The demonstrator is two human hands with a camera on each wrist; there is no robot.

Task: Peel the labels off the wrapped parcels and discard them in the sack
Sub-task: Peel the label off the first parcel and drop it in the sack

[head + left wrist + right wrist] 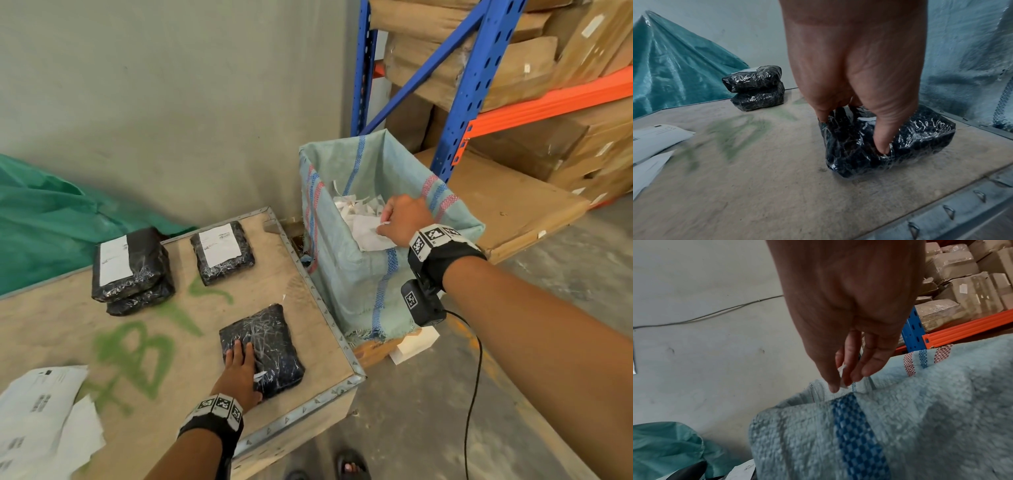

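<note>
Nearest the viewer, loose white printed paper sheets point(37, 414) lie at the left edge of a plywood crate top point(164, 394) edged in metal strip and marked with green spray paint. Just beyond, the left hand point(239, 371) rests palm-down on a black parcel wrapped in clear shiny film point(265, 346), which carries no label on its top. In the left wrist view the thumb point(885, 141) and a finger dig into the parcel's near side, gripping it.

Farther back on the crate sit a stack of two black film-wrapped parcels point(132, 270), the upper one bearing a white label, and beside them a single black parcel with a white label point(222, 251).

To the right, touching the crate's side, stands an open pale-green woven sack with blue and red stripes point(359, 274), holding a heap of peeled white labels point(356, 209). The right hand point(406, 217) hovers over the sack's mouth, thumb and fingertips pinching a small white scrap of label point(842, 376).

Behind are a green tarpaulin point(51, 216), a grey wall, and blue-and-orange metal shelving point(479, 89) stacked with brown cardboard boxes.
</note>
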